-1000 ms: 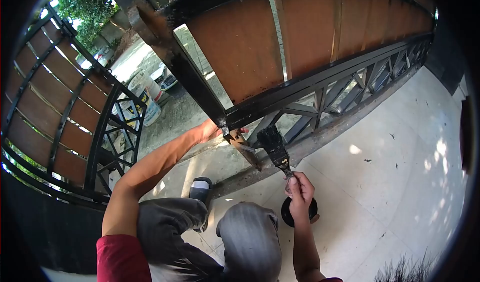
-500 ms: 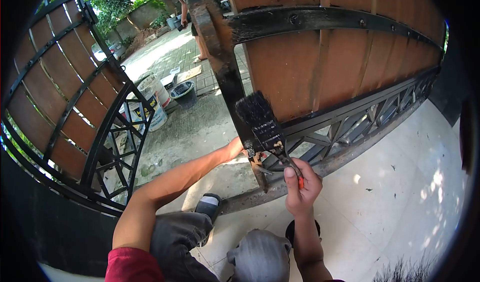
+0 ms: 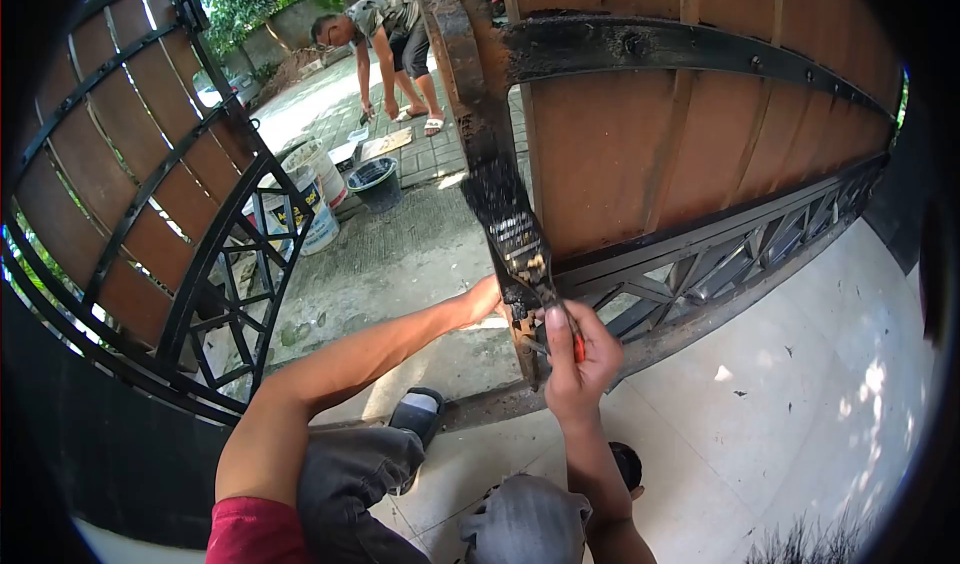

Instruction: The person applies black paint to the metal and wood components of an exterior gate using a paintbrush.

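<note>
My right hand (image 3: 582, 362) is closed around the handle of a wide paintbrush (image 3: 518, 232). Its dark, paint-covered bristles lie against the upright gate post (image 3: 487, 129), which is black with rusty brown patches higher up. Low on that same post, my left hand (image 3: 484, 300) grips its left edge, with the fingertips hidden behind the metal. Brown panels (image 3: 600, 154) and a black curved crossbar (image 3: 690, 47) extend to the right of the post. Beneath them runs a black lattice (image 3: 720, 259) of slanted bars.
Another gate leaf (image 3: 130, 174) stands at the left. Beyond the opening are a white paint bucket (image 3: 318, 226), a dark bucket (image 3: 376, 186) and a flat board (image 3: 388, 143). A person (image 3: 385, 39) bends over the paving there. The metal floor rail (image 3: 490, 406) crosses below the post.
The brush has moved left and slightly down, from beside the post onto its face. My left hand stays on the post. The person in the yard now bends low, one hand near the ground.
</note>
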`<action>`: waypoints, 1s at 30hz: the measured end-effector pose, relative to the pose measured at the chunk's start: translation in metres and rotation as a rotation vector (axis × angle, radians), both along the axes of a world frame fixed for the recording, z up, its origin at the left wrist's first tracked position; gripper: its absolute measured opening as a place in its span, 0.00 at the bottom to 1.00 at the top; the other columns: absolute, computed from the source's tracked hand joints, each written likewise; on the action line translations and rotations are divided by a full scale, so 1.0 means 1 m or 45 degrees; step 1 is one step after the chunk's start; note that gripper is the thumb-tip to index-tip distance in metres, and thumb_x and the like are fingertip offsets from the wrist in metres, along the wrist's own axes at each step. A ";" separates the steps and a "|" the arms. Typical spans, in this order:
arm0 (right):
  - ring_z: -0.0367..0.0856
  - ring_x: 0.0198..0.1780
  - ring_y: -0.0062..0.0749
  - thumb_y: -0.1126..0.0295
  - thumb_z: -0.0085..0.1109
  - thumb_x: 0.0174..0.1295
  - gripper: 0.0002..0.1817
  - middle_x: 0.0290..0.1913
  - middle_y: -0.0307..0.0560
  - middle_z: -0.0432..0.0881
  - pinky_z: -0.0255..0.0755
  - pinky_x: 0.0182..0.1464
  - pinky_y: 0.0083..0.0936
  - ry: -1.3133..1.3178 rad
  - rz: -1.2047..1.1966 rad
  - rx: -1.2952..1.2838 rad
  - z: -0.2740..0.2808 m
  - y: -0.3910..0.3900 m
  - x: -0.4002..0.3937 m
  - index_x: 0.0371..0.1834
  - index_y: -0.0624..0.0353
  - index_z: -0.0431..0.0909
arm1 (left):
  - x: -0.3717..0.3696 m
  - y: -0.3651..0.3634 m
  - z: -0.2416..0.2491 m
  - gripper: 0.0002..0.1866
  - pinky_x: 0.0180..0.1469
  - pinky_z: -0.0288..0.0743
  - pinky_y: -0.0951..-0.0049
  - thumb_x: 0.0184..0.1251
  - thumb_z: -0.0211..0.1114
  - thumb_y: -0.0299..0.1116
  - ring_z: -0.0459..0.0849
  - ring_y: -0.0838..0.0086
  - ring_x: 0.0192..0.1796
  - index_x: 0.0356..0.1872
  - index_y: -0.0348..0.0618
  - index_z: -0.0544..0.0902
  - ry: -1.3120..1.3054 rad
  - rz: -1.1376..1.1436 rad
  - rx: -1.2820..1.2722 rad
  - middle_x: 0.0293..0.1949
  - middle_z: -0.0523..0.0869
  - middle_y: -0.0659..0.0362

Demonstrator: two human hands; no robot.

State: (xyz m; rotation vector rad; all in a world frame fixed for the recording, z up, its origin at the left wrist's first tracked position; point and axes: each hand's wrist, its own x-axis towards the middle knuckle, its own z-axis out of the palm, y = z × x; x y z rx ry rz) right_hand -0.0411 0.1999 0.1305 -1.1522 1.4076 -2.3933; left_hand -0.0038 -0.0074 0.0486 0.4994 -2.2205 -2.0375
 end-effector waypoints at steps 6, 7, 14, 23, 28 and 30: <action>0.63 0.21 0.09 0.70 0.57 0.67 0.09 0.21 0.30 0.75 0.54 0.23 0.11 -0.004 -0.094 -0.033 0.039 0.005 -0.005 0.35 0.67 0.80 | -0.006 0.010 0.011 0.23 0.42 0.80 0.68 0.71 0.50 0.52 0.86 0.69 0.39 0.49 0.43 0.81 0.008 -0.027 0.275 0.41 0.87 0.56; 0.63 0.21 0.09 0.70 0.57 0.67 0.09 0.21 0.30 0.75 0.54 0.23 0.11 -0.005 -0.090 -0.037 0.039 0.000 -0.006 0.35 0.67 0.80 | -0.005 0.011 0.014 0.19 0.49 0.79 0.65 0.71 0.53 0.48 0.84 0.71 0.43 0.42 0.43 0.84 0.031 -0.008 0.372 0.41 0.87 0.56; 0.67 0.22 0.07 0.74 0.60 0.65 0.08 0.19 0.31 0.75 0.58 0.22 0.11 -0.055 -0.173 -0.026 0.015 0.015 0.008 0.36 0.70 0.80 | 0.007 0.026 0.029 0.18 0.54 0.76 0.65 0.71 0.54 0.47 0.82 0.70 0.49 0.49 0.46 0.80 -0.087 0.166 0.400 0.46 0.85 0.57; 0.66 0.21 0.08 0.73 0.62 0.64 0.07 0.18 0.34 0.74 0.60 0.22 0.12 0.119 -0.250 0.059 0.028 0.018 0.006 0.35 0.69 0.80 | 0.004 0.011 0.024 0.18 0.48 0.77 0.67 0.72 0.54 0.48 0.84 0.71 0.47 0.48 0.46 0.80 -0.229 0.009 0.489 0.45 0.86 0.58; 0.73 0.22 0.12 0.76 0.63 0.62 0.08 0.21 0.40 0.80 0.64 0.25 0.13 0.391 -0.513 0.133 0.030 0.033 0.005 0.38 0.71 0.80 | 0.003 0.003 0.022 0.21 0.48 0.77 0.63 0.72 0.52 0.51 0.83 0.69 0.48 0.52 0.47 0.79 -0.209 -0.059 0.317 0.47 0.84 0.58; 0.74 0.21 0.16 0.77 0.64 0.60 0.07 0.21 0.41 0.80 0.64 0.26 0.14 0.536 -0.689 0.111 0.047 0.024 0.004 0.38 0.70 0.81 | 0.002 -0.002 0.015 0.22 0.48 0.77 0.67 0.72 0.49 0.51 0.84 0.70 0.47 0.54 0.47 0.80 -0.259 -0.115 0.277 0.45 0.86 0.57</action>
